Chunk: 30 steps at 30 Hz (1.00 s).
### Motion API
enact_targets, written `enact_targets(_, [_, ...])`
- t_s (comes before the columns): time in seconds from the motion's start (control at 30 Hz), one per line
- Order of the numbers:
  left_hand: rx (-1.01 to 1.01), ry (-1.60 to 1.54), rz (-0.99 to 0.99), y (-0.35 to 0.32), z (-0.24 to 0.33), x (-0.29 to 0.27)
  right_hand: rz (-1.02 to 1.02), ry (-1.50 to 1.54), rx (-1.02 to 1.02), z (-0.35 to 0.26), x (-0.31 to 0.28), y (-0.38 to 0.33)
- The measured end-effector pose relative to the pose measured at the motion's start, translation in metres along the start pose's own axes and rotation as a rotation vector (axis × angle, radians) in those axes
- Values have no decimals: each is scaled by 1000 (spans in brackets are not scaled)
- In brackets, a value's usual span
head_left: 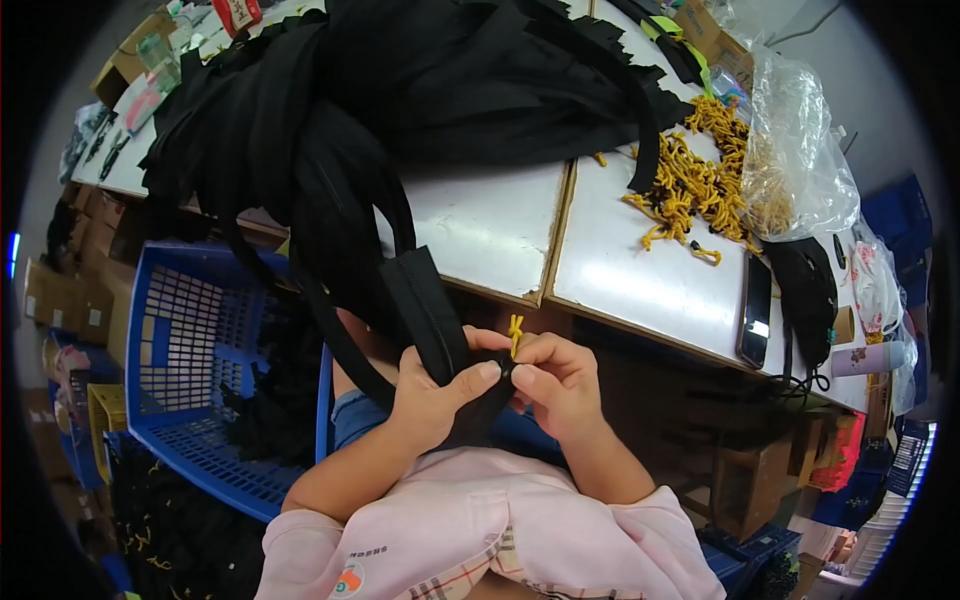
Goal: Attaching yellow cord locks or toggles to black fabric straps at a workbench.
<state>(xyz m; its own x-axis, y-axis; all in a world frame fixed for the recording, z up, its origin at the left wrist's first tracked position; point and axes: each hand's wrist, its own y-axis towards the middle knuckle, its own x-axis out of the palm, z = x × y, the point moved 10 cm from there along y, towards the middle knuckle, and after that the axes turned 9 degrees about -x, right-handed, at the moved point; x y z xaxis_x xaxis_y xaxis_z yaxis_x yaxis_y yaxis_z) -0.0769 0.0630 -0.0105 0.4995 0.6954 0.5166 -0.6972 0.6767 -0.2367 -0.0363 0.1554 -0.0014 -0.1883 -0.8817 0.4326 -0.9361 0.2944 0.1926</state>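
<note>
In front of my chest, just off the table's near edge, both hands meet at the end of a black zipper strip (pixel 424 308). My left hand (pixel 432 402) is closed on this strip, its thumb pressing close to the small dark piece at the strip's end. Opposite it, my right hand (pixel 562 388) pinches a yellow cord pull (pixel 516 332) between thumb and fingers. The cord's knotted tails stick up above the fingertips. Fingers hide how cord and zipper join. More black strips (pixel 345 210) hang from the table beside my left arm.
A large heap of black zipper strips (pixel 460 90) covers the far white table (pixel 480 225). Yellow cord pulls (pixel 695 190) lie piled at right, beside a clear plastic bag (pixel 800 150), a phone (pixel 755 310) and a tumbler (pixel 868 359). A blue basket (pixel 150 385) stands at left with black pieces inside.
</note>
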Motion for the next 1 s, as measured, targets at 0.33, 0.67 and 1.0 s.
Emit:
enact_targets(0.33, [173, 272, -3, -2, 18, 2, 55, -116, 23, 9, 0, -5])
enact_targets(0.67, [344, 440, -63, -11, 25, 13, 15, 78, 130, 22, 2, -17])
enact_targets(1.0, [55, 150, 190, -5, 5, -20, -345, -489, -54, -7, 32, 7])
